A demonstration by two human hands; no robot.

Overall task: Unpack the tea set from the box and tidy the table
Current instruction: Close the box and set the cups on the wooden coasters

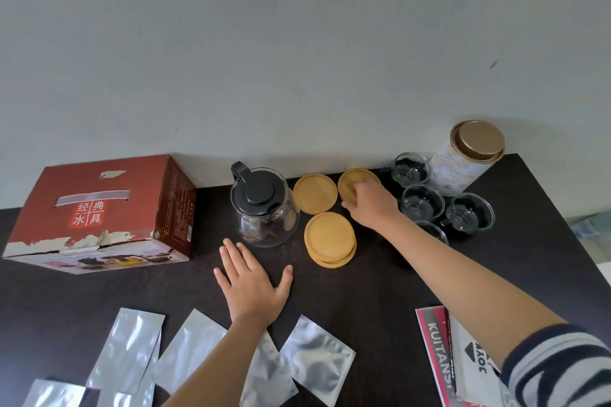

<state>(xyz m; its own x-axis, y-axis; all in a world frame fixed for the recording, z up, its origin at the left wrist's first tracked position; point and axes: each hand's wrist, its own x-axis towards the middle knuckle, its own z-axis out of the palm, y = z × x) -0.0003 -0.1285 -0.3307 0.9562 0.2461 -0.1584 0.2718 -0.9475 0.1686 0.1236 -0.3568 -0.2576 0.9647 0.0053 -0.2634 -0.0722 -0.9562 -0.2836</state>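
Right hand fingers curled on a wooden coaster; left hand spread flat on table. Risk: forearm sweeping glass cups at three o'clock.

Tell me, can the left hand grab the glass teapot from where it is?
Probably yes. The left hand lies flat on the dark table just in front of the glass teapot, with only bare tabletop between them. The right hand is off to the side on a wooden coaster.
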